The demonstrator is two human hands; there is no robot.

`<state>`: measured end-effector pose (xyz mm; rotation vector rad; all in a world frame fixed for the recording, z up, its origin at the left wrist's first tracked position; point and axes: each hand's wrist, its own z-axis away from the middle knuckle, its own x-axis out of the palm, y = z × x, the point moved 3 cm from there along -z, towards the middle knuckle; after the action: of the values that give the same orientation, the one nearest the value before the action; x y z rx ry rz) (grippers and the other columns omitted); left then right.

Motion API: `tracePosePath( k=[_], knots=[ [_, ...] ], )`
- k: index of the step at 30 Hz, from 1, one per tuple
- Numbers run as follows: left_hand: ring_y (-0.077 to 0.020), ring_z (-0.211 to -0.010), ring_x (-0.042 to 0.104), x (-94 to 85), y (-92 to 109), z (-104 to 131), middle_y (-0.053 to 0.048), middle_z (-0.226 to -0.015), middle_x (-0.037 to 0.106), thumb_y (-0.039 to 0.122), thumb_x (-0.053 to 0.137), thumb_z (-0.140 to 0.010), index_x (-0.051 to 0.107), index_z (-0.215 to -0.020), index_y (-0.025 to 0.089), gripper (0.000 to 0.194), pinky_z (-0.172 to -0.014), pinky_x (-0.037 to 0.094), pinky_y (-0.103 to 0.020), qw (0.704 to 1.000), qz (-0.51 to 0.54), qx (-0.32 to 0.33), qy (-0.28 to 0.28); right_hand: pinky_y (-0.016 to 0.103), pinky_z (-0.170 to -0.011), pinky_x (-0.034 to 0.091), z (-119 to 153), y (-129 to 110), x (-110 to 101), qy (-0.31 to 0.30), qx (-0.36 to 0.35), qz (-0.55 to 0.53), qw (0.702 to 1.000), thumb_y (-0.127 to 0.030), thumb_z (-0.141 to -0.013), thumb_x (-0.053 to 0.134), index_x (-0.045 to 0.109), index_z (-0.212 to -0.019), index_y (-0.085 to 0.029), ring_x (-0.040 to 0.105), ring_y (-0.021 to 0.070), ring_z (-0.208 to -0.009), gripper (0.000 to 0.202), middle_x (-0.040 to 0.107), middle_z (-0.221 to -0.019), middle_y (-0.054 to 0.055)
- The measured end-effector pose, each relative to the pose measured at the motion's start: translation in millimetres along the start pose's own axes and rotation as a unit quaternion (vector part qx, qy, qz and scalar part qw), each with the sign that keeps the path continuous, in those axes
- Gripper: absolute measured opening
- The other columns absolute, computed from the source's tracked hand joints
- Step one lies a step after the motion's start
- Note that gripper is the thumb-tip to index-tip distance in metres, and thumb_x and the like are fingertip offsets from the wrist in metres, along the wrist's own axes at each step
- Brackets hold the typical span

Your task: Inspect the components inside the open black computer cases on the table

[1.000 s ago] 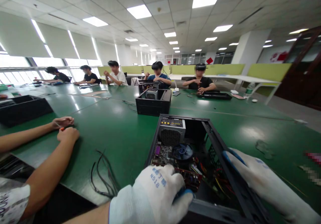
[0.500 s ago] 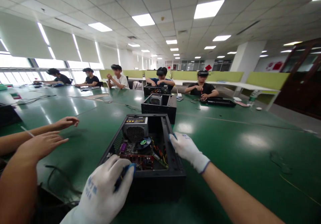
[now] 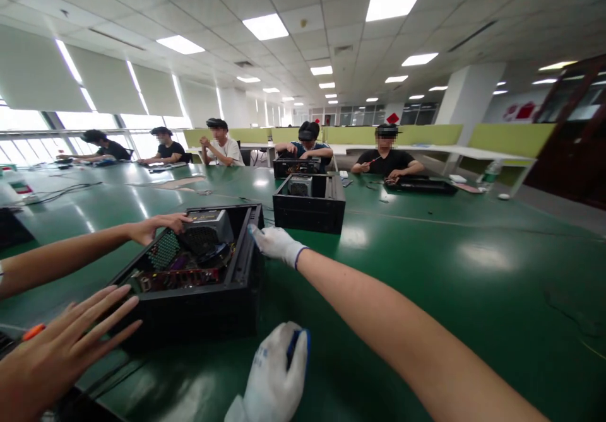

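Observation:
A black computer case [image 3: 189, 318] lies open on the green table, skewed to the left. Inside are a grey power supply [image 3: 215, 228], a cooling fan [image 3: 218, 255] and a red circuit board [image 3: 184, 278]. My right hand [image 3: 277, 244], in a white glove, grips the case's right rim with its fingertips. Low in the middle, apart from the case, my gloved left hand [image 3: 277, 371] is curled, thumb near fingers; whatever lies inside is hidden. A co-worker's hand [image 3: 163, 225] touches the far left edge of the case, and another bare hand [image 3: 76, 340] spreads at its near left corner.
Another open computer case [image 3: 310, 211] stands just beyond, with a further one [image 3: 296, 166] behind it before a seated person. Several people sit along the far side. Cables [image 3: 71, 188] lie at left; a bottle [image 3: 490, 176] stands at far right.
The computer case has shifted left and turned, my right hand moving with it. My left hand has come off its near side toward the right. The co-worker's hands have reached the case.

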<state>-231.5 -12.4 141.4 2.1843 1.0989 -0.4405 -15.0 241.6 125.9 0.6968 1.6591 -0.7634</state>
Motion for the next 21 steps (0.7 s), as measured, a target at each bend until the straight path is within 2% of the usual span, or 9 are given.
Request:
tracePosePath(
  k=[1,3,6,8,12,14,17,19,21],
  knots=[
    [-0.0257,-0.102,0.072,-7.8,-13.5,-0.9,0.001,-0.090,0.070,0.051,0.049,-0.087,0.067,-0.096,0.037,0.024,-0.064,0.066,-0.034,1.000,-0.007,-0.007,0.008,0.028,-0.082,0.050,-2.5,14.8,-0.7,0.002,0.010,0.003,1.000,-0.045,-0.102,0.034,0.069,-0.105,-0.017,0.069,0.0211,-0.095,0.045,0.073,-0.100,0.012],
    [-0.0251,-0.110,0.070,-10.2,-30.3,5.7,0.003,-0.095,0.071,0.049,0.045,-0.089,0.066,-0.100,0.038,0.026,-0.071,0.066,-0.035,0.998,-0.033,-0.039,0.027,0.030,-0.086,0.048,-4.5,51.1,-3.3,0.015,0.043,0.019,0.999,-0.051,-0.102,0.030,0.066,-0.114,-0.015,0.067,0.0230,-0.102,0.052,0.071,-0.109,0.015],
    [-0.0258,-0.112,0.069,8.3,-36.0,21.2,0.005,-0.098,0.072,0.045,0.040,-0.092,0.063,-0.108,0.040,0.029,-0.073,0.066,-0.040,0.994,-0.053,-0.092,0.036,0.040,-0.096,0.044,-7.5,110.4,-10.1,0.045,0.104,0.062,0.992,-0.055,-0.096,0.038,0.056,-0.130,-0.010,0.058,0.0312,-0.117,0.059,0.061,-0.128,0.022],
    [-0.0267,-0.107,0.071,22.1,-37.5,23.8,0.005,-0.093,0.072,0.041,0.038,-0.093,0.062,-0.110,0.042,0.029,-0.069,0.065,-0.041,0.992,-0.042,-0.107,0.047,0.047,-0.103,0.037,-13.8,145.1,-15.3,0.059,0.132,0.092,0.985,-0.052,-0.093,0.044,0.047,-0.140,-0.008,0.048,0.0361,-0.128,0.065,0.052,-0.140,0.025],
    [-0.0256,-0.096,0.074,33.7,-50.2,5.8,0.002,-0.086,0.069,0.039,0.034,-0.094,0.061,-0.109,0.042,0.030,-0.058,0.063,-0.035,0.992,-0.025,-0.088,0.084,0.047,-0.109,0.028,-38.0,192.8,-21.6,0.047,0.146,0.125,0.980,-0.047,-0.090,0.049,0.039,-0.147,-0.006,0.036,0.0354,-0.139,0.071,0.043,-0.150,0.024],
    [-0.0228,-0.090,0.074,39.7,-50.7,-5.6,0.001,-0.088,0.067,0.039,0.034,-0.095,0.061,-0.110,0.042,0.031,-0.055,0.061,-0.031,0.996,-0.025,-0.065,0.063,0.046,-0.109,0.028,-52.0,206.1,-21.3,0.029,0.146,0.129,0.980,-0.048,-0.089,0.051,0.039,-0.148,-0.007,0.038,0.0338,-0.138,0.073,0.045,-0.149,0.023],
    [-0.0198,-0.084,0.073,70.8,-23.6,-8.8,0.001,-0.086,0.066,0.038,0.035,-0.099,0.062,-0.109,0.040,0.029,-0.054,0.058,-0.027,0.999,-0.030,-0.032,-0.022,0.044,-0.105,0.032,-68.1,216.1,-18.1,0.009,0.153,0.131,0.980,-0.050,-0.089,0.051,0.046,-0.143,-0.007,0.047,0.0331,-0.130,0.069,0.053,-0.141,0.023],
    [-0.0188,-0.081,0.072,109.0,10.6,1.2,0.000,-0.085,0.067,0.041,0.039,-0.101,0.064,-0.107,0.034,0.027,-0.057,0.057,-0.028,0.997,-0.032,-0.025,-0.066,0.043,-0.101,0.035,-72.8,217.6,-16.5,0.007,0.154,0.133,0.979,-0.048,-0.090,0.049,0.054,-0.135,-0.007,0.052,0.0326,-0.123,0.061,0.057,-0.134,0.023],
    [-0.0164,-0.078,0.068,155.6,46.0,17.1,-0.004,-0.093,0.068,0.045,0.049,-0.099,0.063,-0.112,0.020,0.031,-0.065,0.058,-0.031,0.990,-0.042,-0.041,-0.125,0.041,-0.098,0.036,-71.2,216.2,-16.6,0.011,0.150,0.139,0.979,-0.046,-0.091,0.049,0.058,-0.129,-0.007,0.054,0.0320,-0.119,0.056,0.059,-0.130,0.023]
  ],
)
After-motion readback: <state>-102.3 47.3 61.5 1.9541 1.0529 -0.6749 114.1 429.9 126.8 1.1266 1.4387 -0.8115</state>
